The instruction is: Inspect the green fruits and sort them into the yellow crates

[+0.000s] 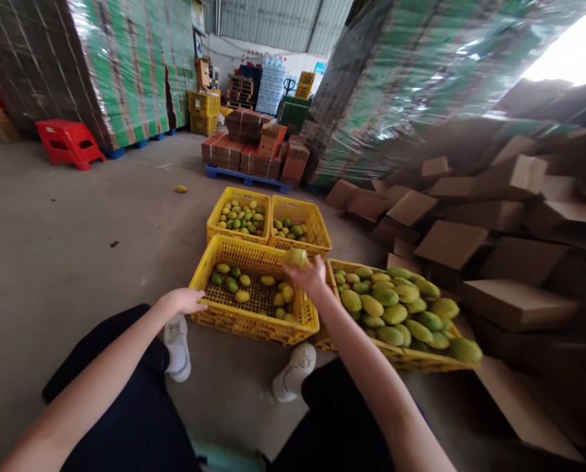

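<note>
My right hand (pixel 309 275) holds a yellow-green mango (pixel 295 257) above the right end of the near yellow crate (pixel 253 322). My left hand (pixel 183 301) grips that crate's rim at its left front corner. Several mangoes (pixel 242 296), green and yellow, lie inside on the slatted floor, in a left group and a right group. To the right stands a tilted yellow crate (pixel 411 360), heaped high with larger-looking mangoes (pixel 395 314). Behind the near crate are two more yellow crates, the back left one (pixel 214 219) well filled and the back right one (pixel 317 226) partly filled.
Loose cardboard boxes (pixel 450 244) pile up on the right. Wrapped green pallet stacks (pixel 120 72) rise on both sides. Bundled cartons sit on a blue pallet (pixel 246 178) ahead. A red stool (pixel 71 143) and a single mango (pixel 181 189) are on the floor at left.
</note>
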`<state>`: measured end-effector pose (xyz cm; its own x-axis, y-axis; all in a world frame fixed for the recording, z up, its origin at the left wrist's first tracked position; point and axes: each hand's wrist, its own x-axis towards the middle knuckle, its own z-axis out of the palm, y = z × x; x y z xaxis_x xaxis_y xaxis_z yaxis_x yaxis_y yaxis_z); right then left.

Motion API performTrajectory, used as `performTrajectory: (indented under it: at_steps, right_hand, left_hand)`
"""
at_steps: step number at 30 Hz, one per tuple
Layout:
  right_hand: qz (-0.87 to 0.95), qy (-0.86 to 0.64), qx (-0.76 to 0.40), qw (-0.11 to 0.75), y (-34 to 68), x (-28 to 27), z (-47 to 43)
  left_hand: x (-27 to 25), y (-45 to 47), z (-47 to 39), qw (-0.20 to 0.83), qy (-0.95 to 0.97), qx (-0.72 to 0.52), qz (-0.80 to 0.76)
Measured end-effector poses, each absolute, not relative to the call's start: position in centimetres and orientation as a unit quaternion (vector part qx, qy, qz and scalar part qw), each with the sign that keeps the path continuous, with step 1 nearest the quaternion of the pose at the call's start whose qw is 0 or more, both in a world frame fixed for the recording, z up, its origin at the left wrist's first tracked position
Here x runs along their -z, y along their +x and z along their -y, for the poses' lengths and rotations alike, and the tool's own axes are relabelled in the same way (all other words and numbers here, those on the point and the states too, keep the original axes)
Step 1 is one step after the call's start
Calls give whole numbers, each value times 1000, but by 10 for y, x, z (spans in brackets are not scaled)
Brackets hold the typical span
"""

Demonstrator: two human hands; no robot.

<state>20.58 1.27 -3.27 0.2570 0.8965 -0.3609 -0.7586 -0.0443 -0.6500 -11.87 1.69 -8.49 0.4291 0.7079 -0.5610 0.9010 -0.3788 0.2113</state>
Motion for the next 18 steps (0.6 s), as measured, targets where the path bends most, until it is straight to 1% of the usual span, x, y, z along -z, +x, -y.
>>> performTrajectory:
  at_steps: [1, 3, 5, 7, 9, 13, 18]
  right_hand:
    - [66, -419, -581, 695, 219, 16, -34]
    - [32, -485, -557, 673, 237, -7, -60]
    - [53, -508, -582, 632, 246, -11, -60]
    - [79, -496, -632, 590, 247, 3, -42]
    - [67, -477, -666, 569, 248, 26, -19]
    - [11, -486, -663, 570, 250, 60, 7]
    - [-2, -469, -666, 580, 250, 53, 8]
  left_hand:
    - [87, -119, -17, 252, 807, 194, -498]
    - [90, -119, -16, 254, 806, 197, -497]
    - [92, -120, -15, 254, 805, 201, -497]
    - [92, -120, -14, 253, 805, 205, -497]
    - [92, -120, -13, 251, 804, 211, -497]
    - [90, -109, -12, 243, 802, 226, -497]
    - [89, -90, -10, 239, 804, 236, -490]
